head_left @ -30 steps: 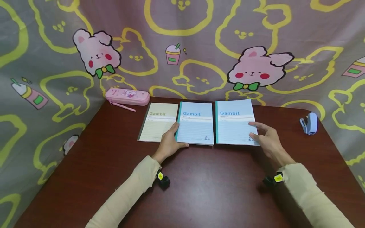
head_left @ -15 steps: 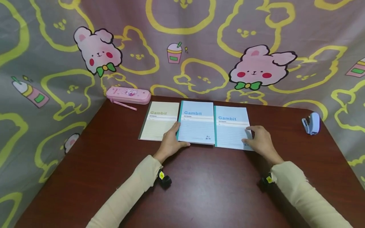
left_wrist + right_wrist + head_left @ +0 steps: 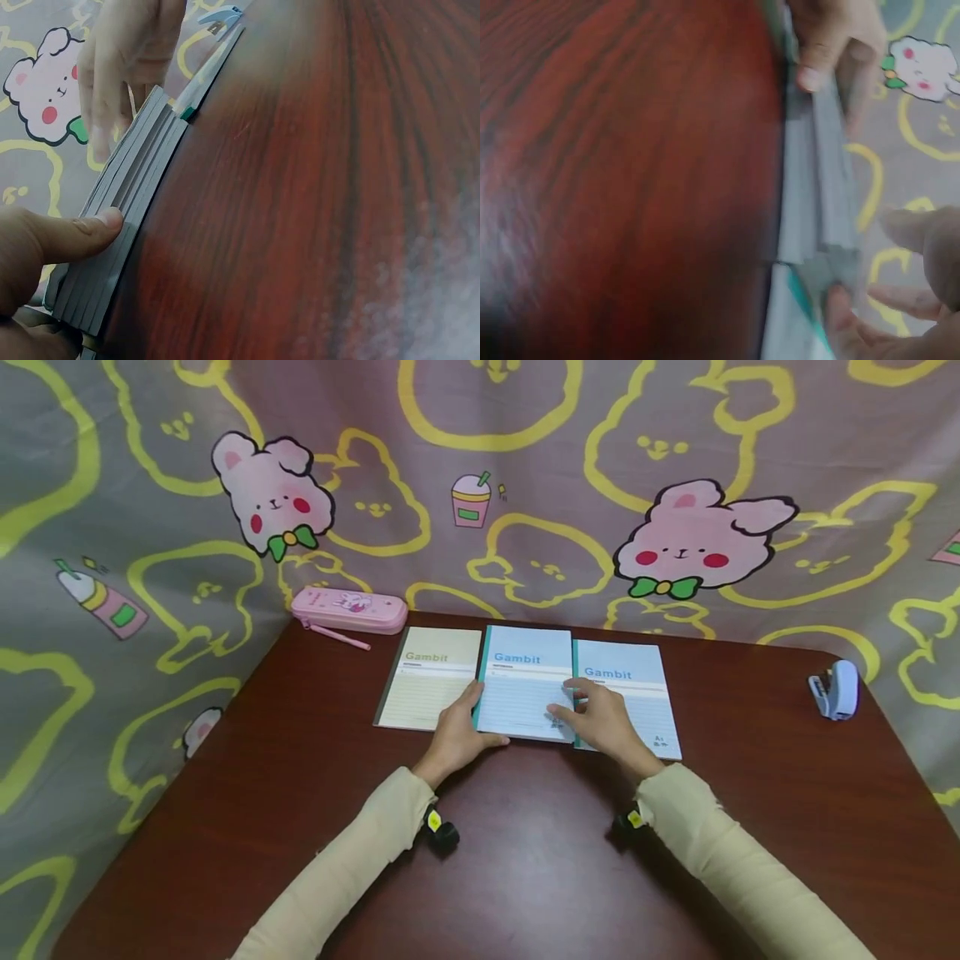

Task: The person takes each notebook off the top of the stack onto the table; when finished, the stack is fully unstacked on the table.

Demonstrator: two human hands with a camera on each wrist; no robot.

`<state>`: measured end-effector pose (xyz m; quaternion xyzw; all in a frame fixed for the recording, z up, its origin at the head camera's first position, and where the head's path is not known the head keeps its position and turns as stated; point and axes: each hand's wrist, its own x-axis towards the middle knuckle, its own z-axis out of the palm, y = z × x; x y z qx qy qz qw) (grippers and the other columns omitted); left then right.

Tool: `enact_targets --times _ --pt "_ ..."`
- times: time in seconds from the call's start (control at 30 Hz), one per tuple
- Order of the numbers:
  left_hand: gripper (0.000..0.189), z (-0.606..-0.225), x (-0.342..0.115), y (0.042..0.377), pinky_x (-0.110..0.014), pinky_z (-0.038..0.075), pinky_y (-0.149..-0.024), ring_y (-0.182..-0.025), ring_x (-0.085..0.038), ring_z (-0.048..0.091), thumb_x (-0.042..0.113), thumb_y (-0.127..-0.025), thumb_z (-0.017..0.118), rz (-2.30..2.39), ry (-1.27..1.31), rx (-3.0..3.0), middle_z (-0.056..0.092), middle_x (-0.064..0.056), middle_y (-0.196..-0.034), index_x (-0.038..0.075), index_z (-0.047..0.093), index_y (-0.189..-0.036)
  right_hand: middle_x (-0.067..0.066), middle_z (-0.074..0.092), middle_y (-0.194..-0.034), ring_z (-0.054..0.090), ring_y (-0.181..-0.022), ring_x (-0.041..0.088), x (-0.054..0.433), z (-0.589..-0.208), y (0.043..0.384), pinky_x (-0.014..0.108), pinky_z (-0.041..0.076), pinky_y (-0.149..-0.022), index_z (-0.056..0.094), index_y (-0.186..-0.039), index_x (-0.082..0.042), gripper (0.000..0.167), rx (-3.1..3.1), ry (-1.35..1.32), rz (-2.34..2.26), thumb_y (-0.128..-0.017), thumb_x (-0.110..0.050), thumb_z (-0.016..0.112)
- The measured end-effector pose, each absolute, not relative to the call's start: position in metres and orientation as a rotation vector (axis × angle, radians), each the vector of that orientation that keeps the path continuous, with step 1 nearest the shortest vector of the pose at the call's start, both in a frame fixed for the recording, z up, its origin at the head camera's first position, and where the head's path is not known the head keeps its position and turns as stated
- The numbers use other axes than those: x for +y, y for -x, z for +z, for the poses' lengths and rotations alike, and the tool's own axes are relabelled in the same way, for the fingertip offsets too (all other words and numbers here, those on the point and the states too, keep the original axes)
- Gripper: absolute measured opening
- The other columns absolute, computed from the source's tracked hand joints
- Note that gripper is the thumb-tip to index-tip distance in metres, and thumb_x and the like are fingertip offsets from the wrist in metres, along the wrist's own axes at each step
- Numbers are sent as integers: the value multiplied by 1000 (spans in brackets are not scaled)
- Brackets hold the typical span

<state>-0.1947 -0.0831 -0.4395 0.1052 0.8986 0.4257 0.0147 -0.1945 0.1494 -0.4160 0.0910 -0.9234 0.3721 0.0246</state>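
Note:
A stack of blue Gambit notebooks (image 3: 523,693) with a green spine lies in the middle; several edges show in the left wrist view. My left hand (image 3: 459,727) grips its near left corner, thumb (image 3: 97,229) against the near edges, fingers along the spine. My right hand (image 3: 600,714) is at the stack's near right corner, fingers spread over the cover; in the right wrist view its thumb (image 3: 838,304) is right at the corner. A lower blue notebook (image 3: 637,681) lies to the right, partly hidden under that hand. A cream notebook (image 3: 427,681) lies on the left.
A pink pencil case (image 3: 348,610) stands at the back left with a pink strap (image 3: 341,637) before it. A light blue stapler (image 3: 840,691) stands at the far right of the dark wooden table (image 3: 525,877). A patterned curtain (image 3: 540,468) hangs behind.
My right hand lowered a blue notebook at the right, let it go, and moved left to the middle stack's corner. The left hand stayed on the stack.

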Motion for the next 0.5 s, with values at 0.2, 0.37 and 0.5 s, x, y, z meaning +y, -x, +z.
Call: enact_targets --times 0.2,0.37,0.5 --pt "101 -440 -80 194 -41 33 -115 -145 -31 28 18 -69 88 1322 -348 2804 26 -22 -157 -2 29 -149 25 66 -104 68 -80 30 146 -426 194 36 55 -61 58 -127 3 52 -2823 -285 1086 -85 -23 75" --pt "102 -441 -82 196 -41 36 -113 -142 -30 34 18 -68 89 1332 -348 2838 30 -20 -156 -1 31 -149 28 65 -102 66 -75 31 142 -424 196 37 54 -62 57 -127 6 48 -2814 -259 1105 -87 -16 72" --pt "97 -444 -84 196 -41 36 -113 -142 -31 34 18 -69 88 1320 -339 2850 31 -21 -155 -2 35 -147 29 67 -102 68 -85 36 144 -425 199 43 56 -68 58 -126 4 46 -2827 -205 1113 -87 -16 72"
